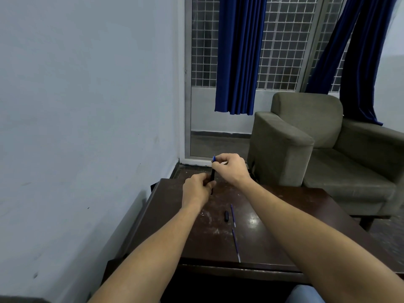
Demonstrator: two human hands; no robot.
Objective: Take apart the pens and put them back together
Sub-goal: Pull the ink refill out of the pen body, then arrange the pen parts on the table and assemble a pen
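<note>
Just above the middle of the frame, both hands meet over the far end of a dark wooden table (306,215). The left hand (197,189) curls its fingers round the lower part of a black pen barrel (212,176), which stands nearly upright above the tabletop. The right hand (231,168) sits higher and pinches the blue tip (213,159) that shows at the barrel's top.

Below the hands, a small black cap (226,215) lies on the table. Just right of it lies a thin blue refill (233,215), and a second blue refill (236,246) lies lower, towards the near edge.

An olive-grey armchair (317,138) stands at the right, with blue curtains (240,62) hanging before a gridded window (282,51) at the top.
</note>
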